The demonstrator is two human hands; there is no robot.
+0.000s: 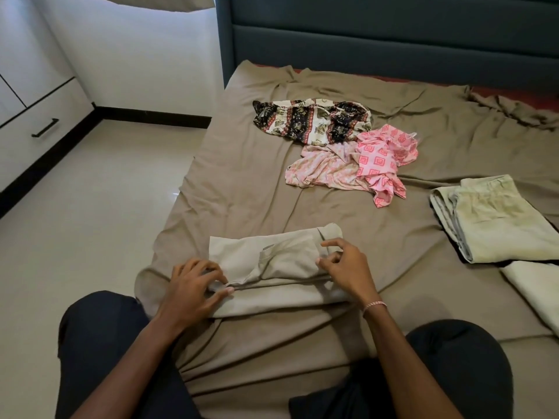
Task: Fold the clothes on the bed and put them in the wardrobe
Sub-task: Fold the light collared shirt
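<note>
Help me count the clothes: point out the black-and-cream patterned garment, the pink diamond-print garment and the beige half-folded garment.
Black-and-cream patterned garment [311, 120]: head view, crumpled middle.
Pink diamond-print garment [378, 158]: head view, bunched centre.
Beige half-folded garment [287, 267]: head view, upper layer.

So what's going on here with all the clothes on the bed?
A person at the edge of the bed is folding a beige garment. The left hand pinches its near edge; the right hand curls over its right end, grip unclear. A black patterned garment and pink clothes lie unfolded further up, and folded pale clothes sit to the right.
</note>
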